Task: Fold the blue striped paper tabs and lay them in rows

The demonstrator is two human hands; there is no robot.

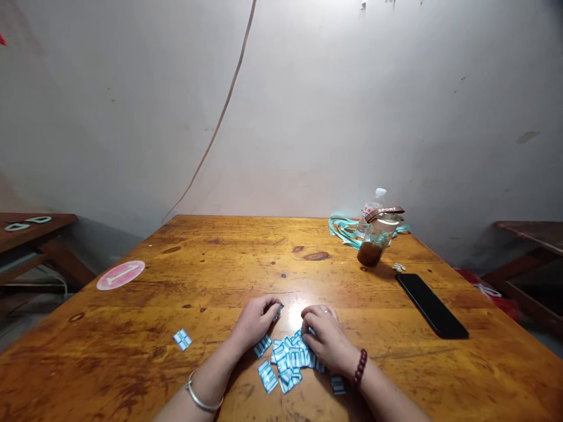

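Note:
A loose pile of small blue-and-white striped pieces [288, 360] lies on the wooden table [237, 258] near its front. My left hand [256, 319], a silver bangle on its wrist, is closed on one such piece at the pile's upper left. At the upper right of the pile, my right hand [323, 334] has its fingers curled down against the pieces; whatever its fingertips hold is hidden. Dark red beads circle the right wrist. One separate blue-and-white piece [182, 339] lies off to the left, and another [338, 384] is beside the right wrist.
A black phone [431, 306] lies at the right. Behind it stand a jar with brown contents [377, 240] and a clear bottle [373, 205], with teal ribbon [345, 230] around them. A round pink sticker [121, 275] is at the left edge.

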